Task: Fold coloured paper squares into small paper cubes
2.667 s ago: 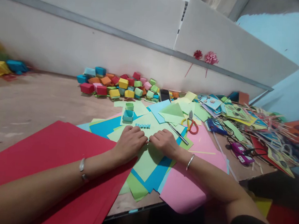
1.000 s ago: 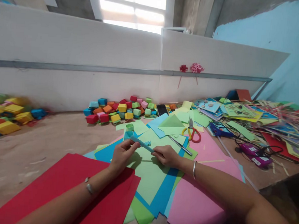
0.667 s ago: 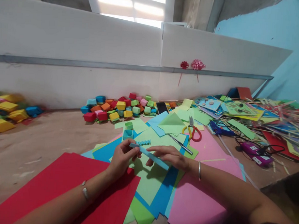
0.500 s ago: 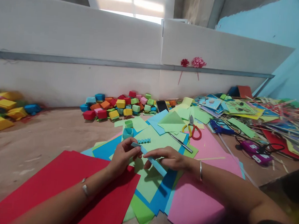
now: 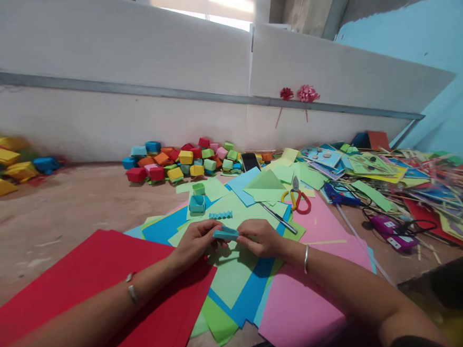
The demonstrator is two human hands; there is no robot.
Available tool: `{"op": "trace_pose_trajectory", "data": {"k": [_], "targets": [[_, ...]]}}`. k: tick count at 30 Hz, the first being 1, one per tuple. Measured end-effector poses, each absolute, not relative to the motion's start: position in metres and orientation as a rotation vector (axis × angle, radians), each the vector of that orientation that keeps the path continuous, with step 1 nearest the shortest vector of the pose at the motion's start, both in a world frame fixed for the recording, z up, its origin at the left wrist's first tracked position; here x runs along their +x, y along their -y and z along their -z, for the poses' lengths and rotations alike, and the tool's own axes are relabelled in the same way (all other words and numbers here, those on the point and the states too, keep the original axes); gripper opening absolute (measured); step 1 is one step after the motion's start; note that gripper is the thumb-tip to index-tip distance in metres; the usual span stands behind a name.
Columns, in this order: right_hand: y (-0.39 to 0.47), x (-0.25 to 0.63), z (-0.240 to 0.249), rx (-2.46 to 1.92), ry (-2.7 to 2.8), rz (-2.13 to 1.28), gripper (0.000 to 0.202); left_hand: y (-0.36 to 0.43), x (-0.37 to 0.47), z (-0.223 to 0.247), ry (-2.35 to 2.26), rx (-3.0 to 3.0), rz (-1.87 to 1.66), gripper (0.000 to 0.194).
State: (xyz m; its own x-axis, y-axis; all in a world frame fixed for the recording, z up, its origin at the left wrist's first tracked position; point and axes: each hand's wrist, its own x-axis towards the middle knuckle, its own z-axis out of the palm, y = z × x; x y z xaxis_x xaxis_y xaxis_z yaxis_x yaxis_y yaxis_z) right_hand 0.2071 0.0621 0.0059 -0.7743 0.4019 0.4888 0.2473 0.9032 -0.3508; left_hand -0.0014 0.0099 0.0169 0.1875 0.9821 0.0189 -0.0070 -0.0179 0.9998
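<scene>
A white partition [image 5: 106,43] backed the brown surface [image 5: 79,200]. Left hand [image 5: 195,239] and right hand [image 5: 261,238] pinched one strip [image 5: 224,236], two flowers [image 5: 308,93] beyond.

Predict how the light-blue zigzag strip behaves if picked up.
The light-blue zigzag strip looks like paper, so it is probably very light. Its pleats would likely flex or stretch if pulled. Its jagged outline makes rolling across the pale green sheet unlikely.

Looks like a craft workshop from here: paper boxes [image 5: 185,158] line the bench [image 5: 79,200]'s back edge, coloured sheets [image 5: 299,308] reach its front, scissors [image 5: 295,187] on top.
</scene>
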Motion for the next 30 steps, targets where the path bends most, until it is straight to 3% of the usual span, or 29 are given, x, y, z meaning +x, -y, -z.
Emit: {"op": "trace_pose_trajectory", "data": {"k": [13,24,30], "targets": [[-0.063,0.206,-0.003,-0.501,2.333,-0.453,0.013,-0.010,-0.008,-0.012,-1.008,1.255,-1.148,0.040],[-0.064,0.206,-0.002,-0.465,2.333,-0.202,0.014,-0.013,-0.004,-0.009,-1.207,1.595,-1.310,0.030],[-0.062,0.204,-0.004,-0.621,2.108,-0.441,0.016,-0.014,-0.003,-0.011,-1.195,1.557,-1.392,0.026]]}}
